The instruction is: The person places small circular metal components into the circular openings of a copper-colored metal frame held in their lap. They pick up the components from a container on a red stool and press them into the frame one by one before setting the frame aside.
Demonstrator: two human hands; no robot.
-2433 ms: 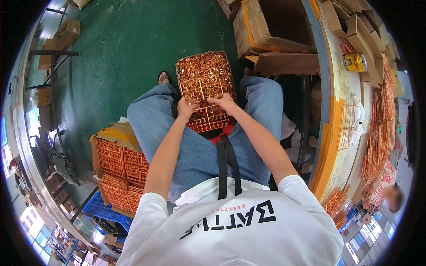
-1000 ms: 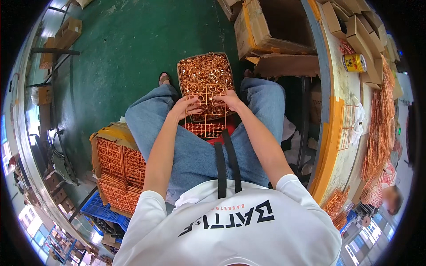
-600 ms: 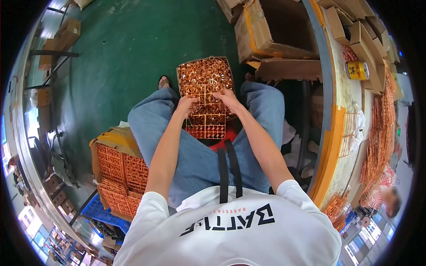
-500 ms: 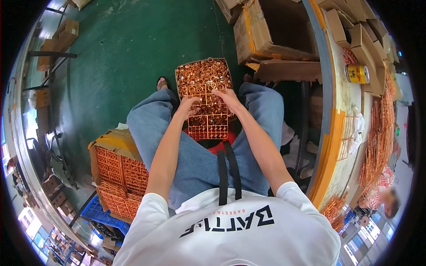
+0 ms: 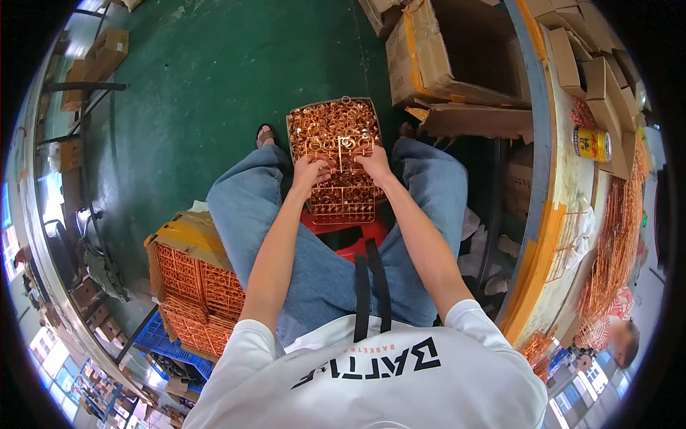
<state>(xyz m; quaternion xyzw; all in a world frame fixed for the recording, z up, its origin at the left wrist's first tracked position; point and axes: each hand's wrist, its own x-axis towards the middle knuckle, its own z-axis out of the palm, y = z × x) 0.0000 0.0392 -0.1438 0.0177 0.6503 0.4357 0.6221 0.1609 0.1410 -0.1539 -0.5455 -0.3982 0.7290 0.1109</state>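
Observation:
A box (image 5: 289, 129) heaped with copper-coloured rings (image 5: 334, 118) stands between my knees. Over the heap lies a copper-coloured lattice frame (image 5: 342, 161) with thin crossing bars and small parts attached. My left hand (image 5: 310, 172) grips the frame's left side, fingers curled around it. On the opposite side my right hand (image 5: 374, 166) holds it too, with the thumb pointing inward. The frame's lower end reaches the box's near edge, above a red stool (image 5: 375, 230). Rings and bars share one colour, so the frame's exact outline is hard to make out.
At my left, an open carton (image 5: 187, 236) holds stacked copper-coloured frames above a blue crate (image 5: 168, 347). A large cardboard box (image 5: 421, 68) stands at far right. The workbench (image 5: 547, 236) on the right carries a yellow can (image 5: 592, 144) and more frames (image 5: 611, 236). Another person (image 5: 607, 332) is beyond.
The frame has tipped flatter over the rings, its near end now looking shorter. Both hands have moved slightly down and still hold it. The whole view has shifted a little.

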